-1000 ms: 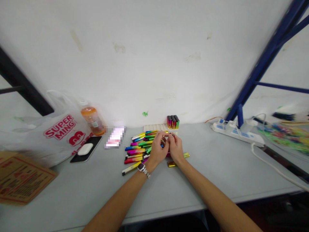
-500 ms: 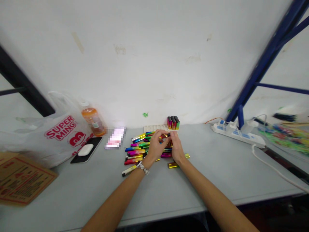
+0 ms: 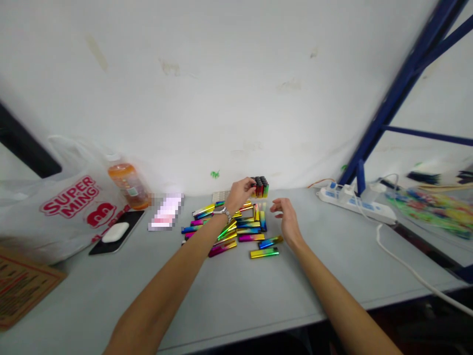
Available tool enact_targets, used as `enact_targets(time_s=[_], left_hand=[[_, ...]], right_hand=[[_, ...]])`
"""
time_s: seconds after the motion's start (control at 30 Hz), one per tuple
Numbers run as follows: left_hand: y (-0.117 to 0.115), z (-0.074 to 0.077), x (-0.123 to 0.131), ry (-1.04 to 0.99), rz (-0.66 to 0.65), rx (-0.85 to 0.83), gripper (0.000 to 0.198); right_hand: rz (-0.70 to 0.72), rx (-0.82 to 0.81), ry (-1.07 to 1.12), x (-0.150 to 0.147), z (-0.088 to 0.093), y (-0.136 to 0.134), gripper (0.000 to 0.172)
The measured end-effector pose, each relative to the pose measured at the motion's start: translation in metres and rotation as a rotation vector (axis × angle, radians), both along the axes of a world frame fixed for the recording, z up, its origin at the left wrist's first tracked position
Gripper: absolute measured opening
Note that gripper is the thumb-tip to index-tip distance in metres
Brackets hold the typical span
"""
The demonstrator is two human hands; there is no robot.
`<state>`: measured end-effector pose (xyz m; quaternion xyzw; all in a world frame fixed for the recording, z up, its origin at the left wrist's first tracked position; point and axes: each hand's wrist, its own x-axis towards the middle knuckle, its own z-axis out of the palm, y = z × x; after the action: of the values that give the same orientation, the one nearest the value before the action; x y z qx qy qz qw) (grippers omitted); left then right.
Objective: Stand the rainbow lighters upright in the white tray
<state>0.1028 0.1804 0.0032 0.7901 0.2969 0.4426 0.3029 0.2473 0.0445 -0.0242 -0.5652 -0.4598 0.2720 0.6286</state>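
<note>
Numerous loose lighters, metallic, lying toward the back edge of the table; one upright cluster, at that edge. Left hand: fingertips bunched at the cluster, grasp indiscernible. Right hand: free, fingers loosely curled.

Loose lighters gleam metallic yellow, green, blue, magenta; upright lighters black-topped; tabletop grey; bag white, red-lettered.

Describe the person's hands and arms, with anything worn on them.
The left hand and right hand are ungloved; no sleeves show on either forearm. A silver-coloured, metallic-looking wristwatch with a linked band circles the left wrist; the right wrist is bare.
</note>
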Motion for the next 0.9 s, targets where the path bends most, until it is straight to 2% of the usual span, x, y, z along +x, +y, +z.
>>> enact_targets(time_s=[0.2,0.43,0.53,0.73,0.9], left_hand=[[0.014,-0.007,0.009,0.08,0.021,0.064,0.016],[0.012,0.001,0.002,0.137,-0.044,0.055,0.015],[0.01,0.002,-0.001,0.185,-0.026,0.11,0.022],[0.002,0.002,-0.004,0.405,0.057,0.435,0.032],[-0.008,0.008,-0.003,0.544,0.125,0.545,0.038]], right_hand=[[0.037,-0.012,-0.029,-0.001,-0.003,0.004,0.045],[0.01,-0.009,-0.011,0.006,-0.001,0.004,0.046],[0.031,-0.023,-0.044,0.005,-0.001,0.003,0.041],[0.006,-0.066,-0.366,0.004,-0.01,0.005,0.014],[-0.038,-0.307,-0.722,0.001,-0.011,0.007,0.015]])
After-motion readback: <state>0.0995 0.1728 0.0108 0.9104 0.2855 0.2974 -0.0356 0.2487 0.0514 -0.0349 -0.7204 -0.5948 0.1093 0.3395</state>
